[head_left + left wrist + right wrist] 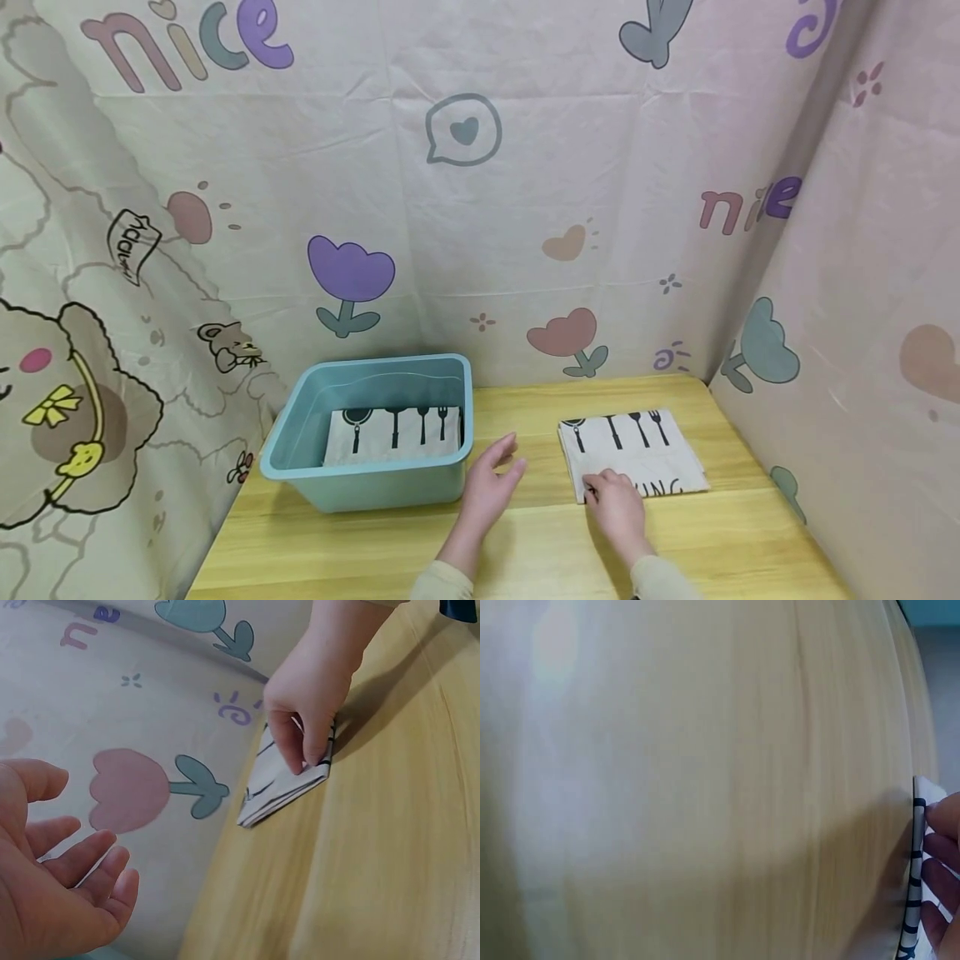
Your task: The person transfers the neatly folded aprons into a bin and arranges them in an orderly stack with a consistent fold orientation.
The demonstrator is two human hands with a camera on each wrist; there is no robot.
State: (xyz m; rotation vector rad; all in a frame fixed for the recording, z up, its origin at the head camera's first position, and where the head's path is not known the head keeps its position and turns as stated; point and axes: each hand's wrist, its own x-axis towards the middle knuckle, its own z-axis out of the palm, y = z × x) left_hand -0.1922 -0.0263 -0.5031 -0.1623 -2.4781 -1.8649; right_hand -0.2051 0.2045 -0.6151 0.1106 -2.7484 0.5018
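Note:
A folded white cloth [622,450] printed with black kitchen utensils and some lettering lies on the right part of the table. My right hand [618,504] is at its near left corner, where thumb and fingertips pinch the folded layers, as the left wrist view also shows. The cloth's striped folded edge [914,885] runs beside the fingers in the right wrist view. My left hand [491,483] hovers between the cloth and a blue plastic bin [375,487], fingers loosely spread and holding nothing. Inside the bin is another folded cloth [405,437] with a similar print.
The wooden table [525,550] bears the bin on its left side and the cloth on its right. Behind it hangs a white printed curtain [465,233], with further curtain along both sides. The bin's walls stand well above the tabletop.

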